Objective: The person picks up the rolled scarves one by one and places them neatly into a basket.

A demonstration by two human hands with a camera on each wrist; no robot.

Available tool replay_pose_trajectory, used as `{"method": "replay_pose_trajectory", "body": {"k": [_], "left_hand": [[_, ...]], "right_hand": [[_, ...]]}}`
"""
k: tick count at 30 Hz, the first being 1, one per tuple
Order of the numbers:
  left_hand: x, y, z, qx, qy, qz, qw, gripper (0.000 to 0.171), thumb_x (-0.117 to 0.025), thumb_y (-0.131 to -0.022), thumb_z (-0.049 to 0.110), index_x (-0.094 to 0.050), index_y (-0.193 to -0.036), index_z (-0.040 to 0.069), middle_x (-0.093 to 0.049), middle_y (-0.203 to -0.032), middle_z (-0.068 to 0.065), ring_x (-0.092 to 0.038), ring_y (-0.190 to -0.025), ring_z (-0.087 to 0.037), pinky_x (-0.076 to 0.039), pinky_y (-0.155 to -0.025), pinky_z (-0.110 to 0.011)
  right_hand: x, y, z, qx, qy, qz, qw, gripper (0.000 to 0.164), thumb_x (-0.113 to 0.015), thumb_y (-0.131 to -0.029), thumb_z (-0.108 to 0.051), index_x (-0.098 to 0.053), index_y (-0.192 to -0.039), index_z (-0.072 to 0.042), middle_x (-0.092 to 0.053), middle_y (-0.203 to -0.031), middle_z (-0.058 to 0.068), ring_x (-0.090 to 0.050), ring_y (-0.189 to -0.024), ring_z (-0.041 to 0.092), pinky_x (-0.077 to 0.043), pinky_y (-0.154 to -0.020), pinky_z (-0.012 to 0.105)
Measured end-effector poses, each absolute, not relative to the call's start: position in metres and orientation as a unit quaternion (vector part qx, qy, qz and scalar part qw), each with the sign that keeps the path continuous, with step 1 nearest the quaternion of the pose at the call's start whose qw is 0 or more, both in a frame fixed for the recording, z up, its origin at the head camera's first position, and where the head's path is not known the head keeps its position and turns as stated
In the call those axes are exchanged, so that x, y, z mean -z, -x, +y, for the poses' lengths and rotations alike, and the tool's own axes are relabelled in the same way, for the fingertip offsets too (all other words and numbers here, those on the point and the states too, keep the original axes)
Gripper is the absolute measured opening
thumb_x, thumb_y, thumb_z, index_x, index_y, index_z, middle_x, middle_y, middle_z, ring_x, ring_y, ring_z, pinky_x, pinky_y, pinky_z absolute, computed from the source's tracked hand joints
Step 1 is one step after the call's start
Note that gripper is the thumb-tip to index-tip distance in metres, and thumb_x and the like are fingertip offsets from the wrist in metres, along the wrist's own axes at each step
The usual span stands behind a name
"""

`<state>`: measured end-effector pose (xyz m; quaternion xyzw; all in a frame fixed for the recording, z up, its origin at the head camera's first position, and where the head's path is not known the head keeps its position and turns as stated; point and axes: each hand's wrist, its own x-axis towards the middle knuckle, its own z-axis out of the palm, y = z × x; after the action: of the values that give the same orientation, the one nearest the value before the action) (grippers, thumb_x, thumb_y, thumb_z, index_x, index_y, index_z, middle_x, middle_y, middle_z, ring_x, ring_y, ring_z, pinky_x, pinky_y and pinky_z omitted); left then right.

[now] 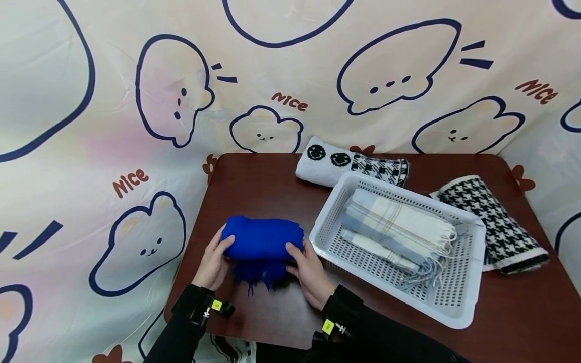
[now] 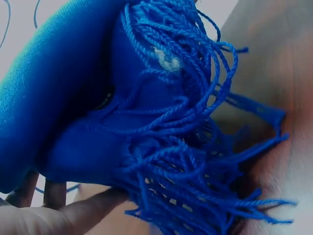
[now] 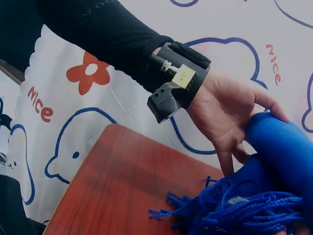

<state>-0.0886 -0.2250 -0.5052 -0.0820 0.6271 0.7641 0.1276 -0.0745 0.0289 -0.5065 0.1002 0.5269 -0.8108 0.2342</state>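
A folded blue scarf (image 1: 264, 239) with a fringe of twisted tassels (image 2: 190, 161) is held over the near left part of the brown table. My left hand (image 1: 214, 262) grips its left end, thumb on top. At the right end, my right hand (image 1: 313, 275) holds it with the thumb on the near face. The fringe hangs down on the side towards me. In the left wrist view the scarf (image 2: 58, 83) shows as a thick fold, with fingers beneath it. The fingers behind the cloth are partly hidden.
Right of my hands stands a white perforated basket (image 1: 475, 272) holding a folded plaid fringed scarf (image 1: 399, 217). Behind it lies a rolled black-and-white knit (image 1: 324, 164) with smiley faces. A houndstooth knit (image 1: 487, 219) lies at its right. A printed cloth backdrop (image 1: 272, 65) borders the table (image 1: 254, 186).
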Motion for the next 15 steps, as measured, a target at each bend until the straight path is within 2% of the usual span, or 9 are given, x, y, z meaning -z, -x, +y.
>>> {"method": "replay_pose_trajectory", "body": {"k": [5, 11, 15], "left_hand": [[0.494, 0.092, -0.22, -0.783, 0.065, 0.604, 0.133, 0.063, -0.045, -0.115, 0.024, -0.019, -0.172, 0.019, -0.017, -0.176, -0.013, -0.024, -0.154, -0.043, -0.024, -0.123, -0.066], [0.482, 0.101, -0.207, -0.805, 0.057, 0.574, 0.135, 0.062, -0.045, -0.115, 0.025, -0.02, -0.172, 0.021, -0.018, -0.175, -0.014, -0.025, -0.152, -0.048, -0.025, -0.122, -0.071], [0.477, 0.108, -0.197, -0.806, 0.051, 0.575, 0.134, 0.063, -0.047, -0.114, 0.023, -0.021, -0.172, 0.021, -0.018, -0.175, -0.014, -0.026, -0.153, -0.048, -0.025, -0.121, -0.073]], "right_hand": [[0.496, 0.076, 0.036, 0.819, -0.079, 0.523, 0.221, 0.061, -0.053, -0.115, -0.034, -0.026, -0.16, -0.004, -0.032, -0.168, 0.02, -0.034, -0.153, 0.036, -0.033, -0.123, 0.059], [0.485, 0.081, 0.048, 0.819, -0.077, 0.532, 0.2, 0.049, -0.052, -0.115, -0.033, -0.034, -0.151, -0.005, -0.04, -0.16, 0.015, -0.043, -0.143, 0.028, -0.038, -0.117, 0.049], [0.478, 0.083, 0.059, 0.821, -0.076, 0.534, 0.187, 0.05, -0.052, -0.115, -0.033, -0.032, -0.151, -0.004, -0.039, -0.16, 0.016, -0.043, -0.142, 0.026, -0.036, -0.119, 0.049]]}}
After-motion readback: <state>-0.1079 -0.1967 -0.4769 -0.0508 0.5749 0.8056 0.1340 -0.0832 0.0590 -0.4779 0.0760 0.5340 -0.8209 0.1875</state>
